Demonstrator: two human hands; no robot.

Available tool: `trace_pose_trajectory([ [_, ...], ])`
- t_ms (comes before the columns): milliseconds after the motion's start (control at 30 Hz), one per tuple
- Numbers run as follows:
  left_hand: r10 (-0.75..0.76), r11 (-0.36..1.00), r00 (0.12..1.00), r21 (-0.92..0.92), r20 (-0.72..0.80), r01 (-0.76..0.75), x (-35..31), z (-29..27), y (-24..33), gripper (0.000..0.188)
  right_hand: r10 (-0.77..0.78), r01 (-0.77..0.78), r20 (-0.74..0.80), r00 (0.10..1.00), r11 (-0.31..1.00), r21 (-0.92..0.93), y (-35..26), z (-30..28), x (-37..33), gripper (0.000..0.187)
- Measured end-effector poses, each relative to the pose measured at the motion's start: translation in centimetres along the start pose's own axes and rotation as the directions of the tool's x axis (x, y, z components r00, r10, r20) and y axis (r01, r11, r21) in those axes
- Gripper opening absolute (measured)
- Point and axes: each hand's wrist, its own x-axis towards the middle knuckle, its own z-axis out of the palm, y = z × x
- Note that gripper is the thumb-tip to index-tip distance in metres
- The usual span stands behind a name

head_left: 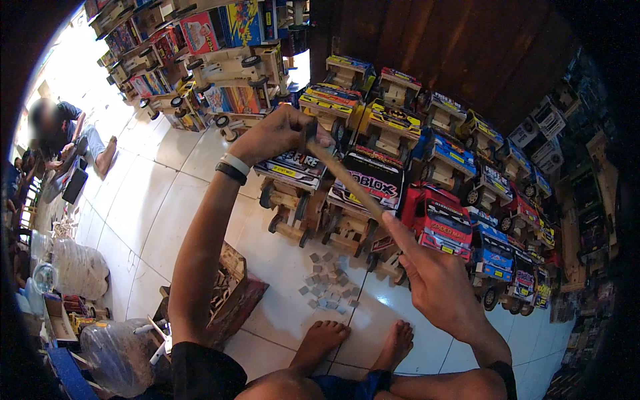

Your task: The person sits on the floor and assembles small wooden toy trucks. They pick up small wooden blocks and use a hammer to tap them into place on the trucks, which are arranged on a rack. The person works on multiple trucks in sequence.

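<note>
My right hand (443, 287) grips the end of a hammer's long wooden handle (353, 183), the index finger stretched along it. The handle slants up and leftward to a small dark head (311, 131), raised above the toy trucks. At that head is my left hand (283, 137), its fingers curled closed; whatever they pinch is hidden. Bands circle the left wrist. Below, between my arms, a loose pile of small greyish square pieces (330, 281) lies on the tiles near my bare feet.
Rows of wooden toy trucks (437, 220) with printed, colourful bodies fill the floor ahead and right. More toy trucks (230, 73) are stacked at the far left. A wooden box (257, 297) of scraps stands beside my left arm. Plastic bags (80, 267) lie left; another person (63, 133) sits beyond.
</note>
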Motion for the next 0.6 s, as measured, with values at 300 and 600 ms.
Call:
trace_pose_trajectory([
  [300, 0.112, 0.983, 0.894, 0.18, -0.434, -0.036, -2.3, 1.6, 3.0, 0.021, -0.045, 0.065, -0.144, 0.989, 0.987, 0.144, 1.0, 1.2, -0.9, 0.074],
  [600, -0.062, 0.905, 0.77, 0.289, -0.635, 0.311, -19.9, 20.9, 1.7, 0.006, 0.016, 0.151, -0.402, 0.916, 0.912, 0.381, 1.7, 1.9, -3.8, 0.058],
])
